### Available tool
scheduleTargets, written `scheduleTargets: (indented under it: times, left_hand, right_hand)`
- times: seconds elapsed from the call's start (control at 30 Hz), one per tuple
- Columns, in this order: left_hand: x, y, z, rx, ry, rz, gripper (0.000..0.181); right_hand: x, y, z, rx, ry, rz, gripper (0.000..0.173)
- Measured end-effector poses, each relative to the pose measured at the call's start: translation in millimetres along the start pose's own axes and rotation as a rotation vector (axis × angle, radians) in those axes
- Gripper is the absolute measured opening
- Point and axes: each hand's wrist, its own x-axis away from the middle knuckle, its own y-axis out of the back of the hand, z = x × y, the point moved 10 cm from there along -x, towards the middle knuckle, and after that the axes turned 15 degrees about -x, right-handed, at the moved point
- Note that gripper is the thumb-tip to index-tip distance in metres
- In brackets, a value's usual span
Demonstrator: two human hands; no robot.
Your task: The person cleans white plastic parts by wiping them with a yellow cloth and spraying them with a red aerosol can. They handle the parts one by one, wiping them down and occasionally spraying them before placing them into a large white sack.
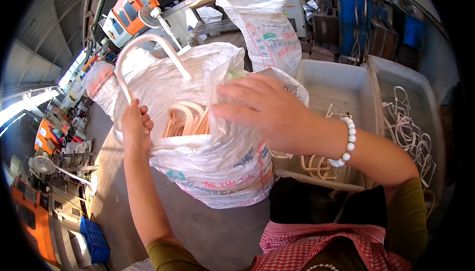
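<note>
My left hand grips one end of a pale pink, curved plastic piece, shaped like a hooked handle. It arches above an open white woven sack, its far end in front of the sack's back wall. Whether my left fingers also hold the sack's rim, I cannot tell. Inside the sack lies a stack of similar curved plastic pieces. My right hand is blurred, fingers apart and palm down, over the sack's right side. Nothing shows in it; contact with the sack is unclear.
To the right stand two pale plastic bins, a near one and a far one, both with plastic scraps inside. Another woven sack rises behind. A pedestal fan and a blue crate stand to the left.
</note>
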Motion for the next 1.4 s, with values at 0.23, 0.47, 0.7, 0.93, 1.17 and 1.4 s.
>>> scheduleTargets:
  times: [0.23,0.47,0.7,0.93,1.17,1.4]
  left_hand:
    - [13.2,-50.4,11.6,-0.727,-0.185,0.311,0.021]
    - [15.7,-54.1,6.0,-0.333,-0.035,0.272,0.018]
    - [36.6,-85.5,23.6,-0.534,0.048,0.496,0.022]
    - [42.6,-71.1,15.6,-0.358,0.061,0.523,0.019]
    - [52.6,-85.0,37.1,-0.436,0.210,0.670,0.024]
    - [41.9,-104.7,65.0,-0.558,0.200,0.752,0.027]
  right_hand:
    - [-0.8,-17.8,16.0,0.034,0.052,0.372,0.021]
    - [28.0,20.0,26.9,0.264,-0.079,0.374,0.010]
    - [39.8,21.7,15.3,0.282,-0.088,0.335,0.013]
    - [25.4,39.5,22.2,0.294,-0.016,0.173,0.013]
    - [23.9,42.8,21.2,0.187,0.008,0.121,0.011]
    - [12.5,46.7,39.9,0.178,0.026,0.114,0.014]
